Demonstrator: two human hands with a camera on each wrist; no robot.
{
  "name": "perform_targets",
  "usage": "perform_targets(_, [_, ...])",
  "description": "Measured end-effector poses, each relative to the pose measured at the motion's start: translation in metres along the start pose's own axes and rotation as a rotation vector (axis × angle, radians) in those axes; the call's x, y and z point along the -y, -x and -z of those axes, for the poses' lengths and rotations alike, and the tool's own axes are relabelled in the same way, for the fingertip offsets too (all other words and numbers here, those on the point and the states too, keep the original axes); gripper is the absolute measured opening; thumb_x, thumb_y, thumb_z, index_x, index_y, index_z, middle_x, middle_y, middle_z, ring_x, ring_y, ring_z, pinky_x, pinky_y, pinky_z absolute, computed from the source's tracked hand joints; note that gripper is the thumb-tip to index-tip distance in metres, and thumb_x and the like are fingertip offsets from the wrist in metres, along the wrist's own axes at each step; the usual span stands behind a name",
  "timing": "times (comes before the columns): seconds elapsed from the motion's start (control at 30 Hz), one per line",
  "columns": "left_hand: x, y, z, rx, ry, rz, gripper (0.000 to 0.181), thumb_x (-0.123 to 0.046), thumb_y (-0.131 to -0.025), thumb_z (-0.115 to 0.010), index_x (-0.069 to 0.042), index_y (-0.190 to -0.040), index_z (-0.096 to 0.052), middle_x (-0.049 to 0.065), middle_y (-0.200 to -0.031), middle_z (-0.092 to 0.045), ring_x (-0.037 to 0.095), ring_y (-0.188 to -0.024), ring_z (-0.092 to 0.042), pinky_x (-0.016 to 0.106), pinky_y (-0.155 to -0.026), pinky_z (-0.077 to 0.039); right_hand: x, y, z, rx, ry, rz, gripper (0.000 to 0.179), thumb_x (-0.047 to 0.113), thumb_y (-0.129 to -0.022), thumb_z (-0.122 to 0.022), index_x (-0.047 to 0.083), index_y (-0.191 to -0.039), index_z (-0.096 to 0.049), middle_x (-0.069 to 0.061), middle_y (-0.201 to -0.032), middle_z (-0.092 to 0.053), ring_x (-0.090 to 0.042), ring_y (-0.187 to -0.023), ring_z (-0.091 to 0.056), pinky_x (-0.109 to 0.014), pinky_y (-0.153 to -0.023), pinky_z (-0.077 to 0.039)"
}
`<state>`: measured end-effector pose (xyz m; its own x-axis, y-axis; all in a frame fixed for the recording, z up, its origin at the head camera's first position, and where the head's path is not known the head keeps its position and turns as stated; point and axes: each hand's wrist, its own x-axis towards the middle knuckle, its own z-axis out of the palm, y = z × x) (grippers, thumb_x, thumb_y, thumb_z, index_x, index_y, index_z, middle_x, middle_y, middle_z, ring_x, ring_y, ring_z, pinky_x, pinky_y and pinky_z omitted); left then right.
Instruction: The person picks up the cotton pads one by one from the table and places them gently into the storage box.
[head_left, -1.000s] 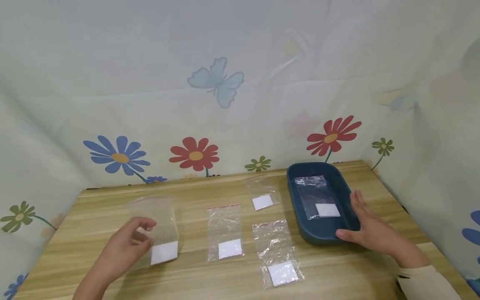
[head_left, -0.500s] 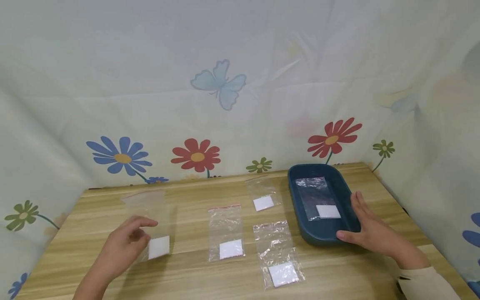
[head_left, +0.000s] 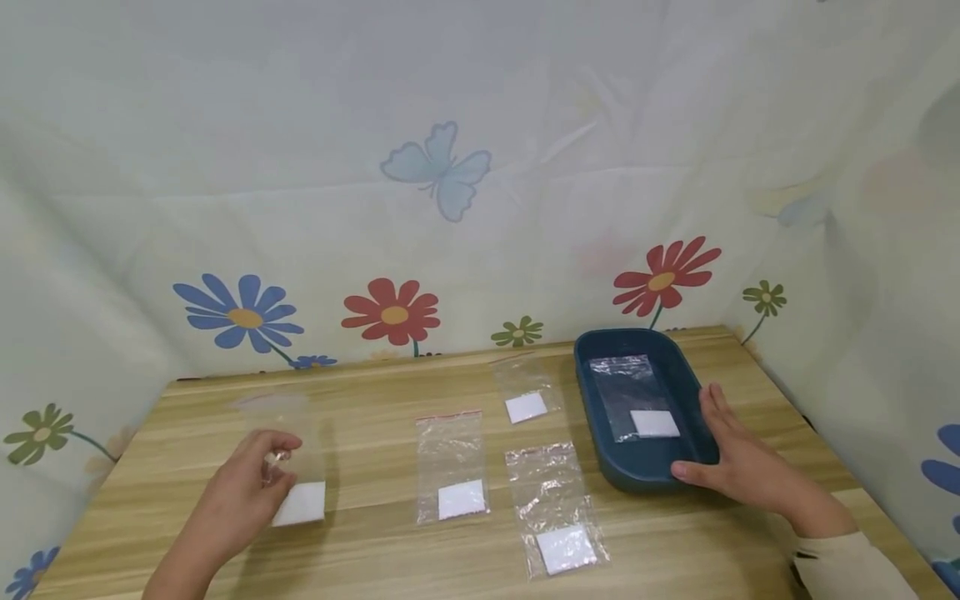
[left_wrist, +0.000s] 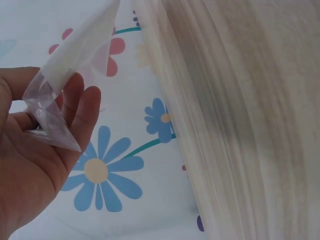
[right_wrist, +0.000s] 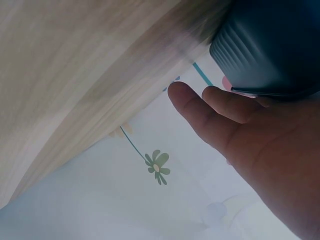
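Note:
My left hand [head_left: 243,483] pinches a clear zip bag [head_left: 288,433] by its side, above the left part of the table. A white card [head_left: 302,502] sits in the bag's lower end. In the left wrist view, crumpled clear plastic [left_wrist: 47,115] runs between the thumb and curled fingers. My right hand [head_left: 750,467] rests against the right side of a dark blue tray [head_left: 633,475], thumb on its near rim and fingers straight along the side. Inside that tray lies another zip bag [head_left: 626,387] with a white card. The right wrist view shows the straight fingers [right_wrist: 200,115] beside the tray's ribbed wall.
Three more zip bags lie flat on the wooden table [head_left: 390,558]: one in the middle [head_left: 450,450], one nearer the front [head_left: 547,483], one farther back [head_left: 525,379]. Each has a white card. A flowered curtain [head_left: 315,233] hangs behind the table and at its sides.
My left hand has shifted slightly left with its bag, and plastic now bunches between the fingers. The right hand and the tray stay put.

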<state>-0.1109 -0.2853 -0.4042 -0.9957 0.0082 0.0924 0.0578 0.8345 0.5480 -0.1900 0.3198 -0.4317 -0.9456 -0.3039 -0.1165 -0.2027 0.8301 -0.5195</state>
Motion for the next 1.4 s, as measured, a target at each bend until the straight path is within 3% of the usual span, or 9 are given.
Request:
perform_targets(0.23, [0.0, 0.002, 0.004, 0.015, 0.065, -0.016, 0.05, -0.003, -0.093, -0.069, -0.006, -0.139, -0.051, 0.015, -0.124, -0.054, 0.02, -0.088, -0.062, 0.03, -0.06, -0.051, 0.001, 0.0, -0.001, -0.007, -0.003, -0.01, 0.124, 0.052, -0.086, -0.076, -0.003, -0.158, 0.008, -0.03, -0.162, 0.012, -0.066, -0.135, -0.02, -0.078, -0.096, -0.029])
perform_targets(0.5, [0.0, 0.005, 0.008, 0.062, 0.086, -0.024, 0.062, 0.001, -0.092, -0.068, -0.008, -0.149, -0.044, 0.013, -0.131, -0.052, 0.015, -0.087, -0.062, 0.03, -0.071, -0.054, 0.002, -0.001, 0.0, -0.01, -0.007, 0.01, 0.122, 0.051, -0.087, -0.075, -0.003, -0.158, 0.007, -0.029, -0.163, 0.012, -0.065, -0.137, -0.019, -0.078, -0.097, -0.028])
perform_targets(0.7, [-0.003, 0.004, 0.009, 0.088, 0.128, -0.025, 0.065, 0.006, -0.089, -0.063, -0.009, -0.15, -0.043, 0.012, -0.134, -0.049, 0.015, -0.089, -0.059, 0.029, -0.072, -0.053, 0.006, -0.001, 0.001, -0.021, -0.02, 0.025, 0.122, 0.051, -0.086, -0.076, -0.005, -0.158, 0.004, -0.029, -0.163, 0.012, -0.065, -0.137, -0.019, -0.077, -0.098, -0.029])
perform_targets(0.8, [-0.007, 0.003, 0.006, 0.067, 0.129, -0.072, 0.067, 0.01, -0.087, -0.062, -0.008, -0.149, -0.044, 0.011, -0.133, -0.05, 0.013, -0.088, -0.059, 0.028, -0.072, -0.053, 0.005, -0.001, 0.0, -0.023, -0.02, 0.027, 0.121, 0.051, -0.085, -0.076, -0.006, -0.158, 0.003, -0.029, -0.163, 0.012, -0.065, -0.137, -0.02, -0.077, -0.098, -0.029])
perform_targets(1.0, [-0.018, -0.004, -0.004, -0.053, 0.119, -0.246, 0.063, 0.015, -0.085, -0.067, -0.005, -0.143, -0.051, 0.011, -0.131, -0.055, 0.007, -0.079, -0.058, 0.026, -0.068, -0.051, 0.002, 0.002, -0.001, -0.033, -0.026, 0.032, 0.121, 0.051, -0.085, -0.077, -0.007, -0.158, 0.002, -0.03, -0.163, 0.01, -0.064, -0.137, -0.019, -0.077, -0.099, -0.028])
perform_targets(1.1, [-0.025, -0.009, -0.008, -0.09, 0.135, -0.298, 0.063, 0.017, -0.084, -0.069, -0.005, -0.141, -0.053, 0.011, -0.129, -0.057, 0.006, -0.076, -0.056, 0.025, -0.066, -0.05, 0.001, 0.004, -0.002, -0.037, -0.037, 0.033, 0.121, 0.05, -0.085, -0.077, -0.007, -0.158, 0.001, -0.031, -0.162, 0.008, -0.063, -0.138, -0.017, -0.076, -0.1, -0.027])
perform_targets(1.4, [-0.053, -0.023, -0.02, -0.102, 0.192, -0.354, 0.073, 0.02, -0.081, -0.07, -0.005, -0.147, -0.049, 0.014, -0.133, -0.055, 0.008, -0.075, -0.056, 0.025, -0.065, -0.05, 0.006, 0.003, -0.001, -0.04, -0.026, 0.011, 0.121, 0.054, -0.085, -0.075, -0.004, -0.159, 0.001, -0.029, -0.163, 0.008, -0.064, -0.137, -0.02, -0.076, -0.097, -0.032])
